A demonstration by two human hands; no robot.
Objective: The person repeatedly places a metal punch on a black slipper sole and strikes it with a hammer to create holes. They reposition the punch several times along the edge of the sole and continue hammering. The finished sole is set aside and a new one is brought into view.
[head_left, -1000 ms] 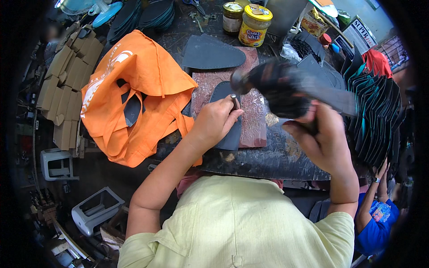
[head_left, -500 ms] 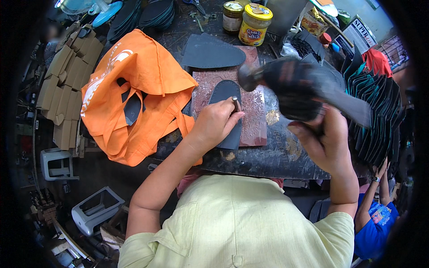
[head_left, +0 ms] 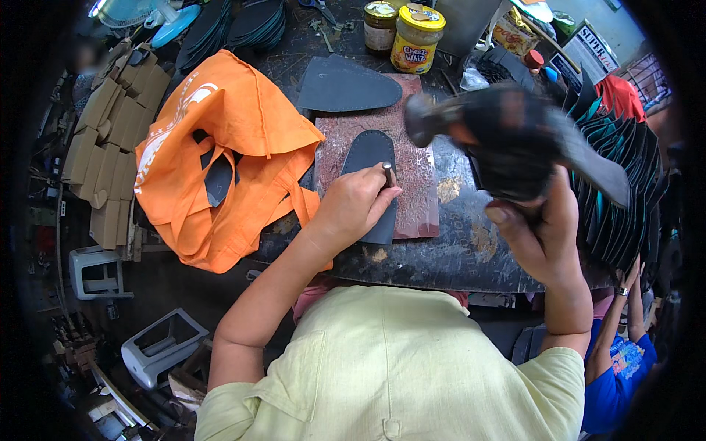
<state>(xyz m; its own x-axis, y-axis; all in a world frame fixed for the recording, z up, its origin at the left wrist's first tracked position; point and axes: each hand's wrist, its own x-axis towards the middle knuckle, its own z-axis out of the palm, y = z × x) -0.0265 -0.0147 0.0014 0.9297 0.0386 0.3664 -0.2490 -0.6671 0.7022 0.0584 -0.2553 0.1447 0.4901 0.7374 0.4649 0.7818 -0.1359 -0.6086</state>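
Note:
My left hand [head_left: 354,202] is closed around a short metal punch [head_left: 387,170], its round top poking up above the fingers. It rests on a black sole-shaped piece [head_left: 371,149] with a row of small holes along its rounded edge. Under that piece lies a worn reddish-brown board [head_left: 417,209]. In the air to the right, my right hand [head_left: 543,239] grips a hammer [head_left: 507,136] with black wrapping at its middle. The hammer's round striking face points left, and motion blurs it slightly. A second black piece [head_left: 349,84] lies across the board's far end.
An orange cloth bag [head_left: 243,117] sits left on the dark table [head_left: 471,261]. Two jars [head_left: 417,44] stand at the back, scissors [head_left: 318,9] beside them. Stacked black pieces [head_left: 618,184] crowd the right edge; another person [head_left: 621,360] is at lower right. Plastic stools [head_left: 163,345] stand lower left.
The hammer and my right hand have shifted a little to the right. My left hand stays on the punch in the same place.

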